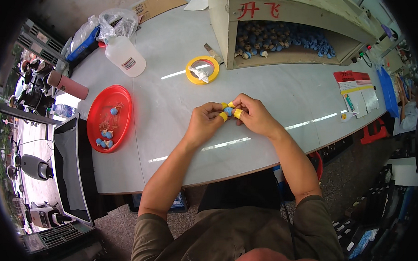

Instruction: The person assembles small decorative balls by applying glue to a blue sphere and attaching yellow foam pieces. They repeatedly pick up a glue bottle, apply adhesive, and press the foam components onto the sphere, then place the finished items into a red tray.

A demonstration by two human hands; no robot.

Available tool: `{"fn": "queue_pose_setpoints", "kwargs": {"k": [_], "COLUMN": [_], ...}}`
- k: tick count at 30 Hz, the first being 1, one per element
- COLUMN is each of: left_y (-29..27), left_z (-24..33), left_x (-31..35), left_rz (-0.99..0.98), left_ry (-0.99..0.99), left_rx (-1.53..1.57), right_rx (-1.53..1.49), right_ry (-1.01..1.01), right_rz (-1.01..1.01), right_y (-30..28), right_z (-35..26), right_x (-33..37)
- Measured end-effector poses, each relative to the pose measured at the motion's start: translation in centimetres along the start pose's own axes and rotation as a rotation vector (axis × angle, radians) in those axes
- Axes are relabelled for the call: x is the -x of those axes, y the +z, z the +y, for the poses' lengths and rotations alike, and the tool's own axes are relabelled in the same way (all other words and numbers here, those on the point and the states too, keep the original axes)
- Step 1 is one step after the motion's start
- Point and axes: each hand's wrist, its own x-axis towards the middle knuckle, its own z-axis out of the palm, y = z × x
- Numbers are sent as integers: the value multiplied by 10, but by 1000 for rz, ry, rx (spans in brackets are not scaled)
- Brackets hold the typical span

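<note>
Blue piece [228,111] | pinched between | left hand [203,123] + right hand [258,117]

A figurine [228,111] sits between the left hand [203,123] and the right hand [258,116], over the worktop [168,108]. Well left of the hands is a tray [127,123] with more figurines [107,135] in it; farther out to the left are a flask [69,85] and, ahead-left, a jug [125,57]. Ahead of the hands lies a ring [189,75] — a wad of tissue [200,74] inside. Beyond it, ahead-right, stands a cabinet [217,25] with a heap of pieces [276,38] within. Right of the hands — near the worktop's edge — lie papers [357,100].
</note>
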Motion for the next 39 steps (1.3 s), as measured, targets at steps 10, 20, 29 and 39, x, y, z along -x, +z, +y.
{"fn": "queue_pose_setpoints", "kwargs": {"k": [10,20,29,39], "left_y": [3,3,2,5], "left_z": [3,-2,-5,6], "left_x": [3,2,2,4], "left_rz": [18,44,47,43], "left_ry": [-4,17,15,3], "left_rx": [-61,-114,-128,-116], "right_rx": [158,250,251,148], "right_ry": [-63,-138,-171,-39], "right_rz": [42,70,78,49], "right_y": [6,8,9,8], "right_z": [0,0,3,-6], "right_x": [5,5,3,4]}}
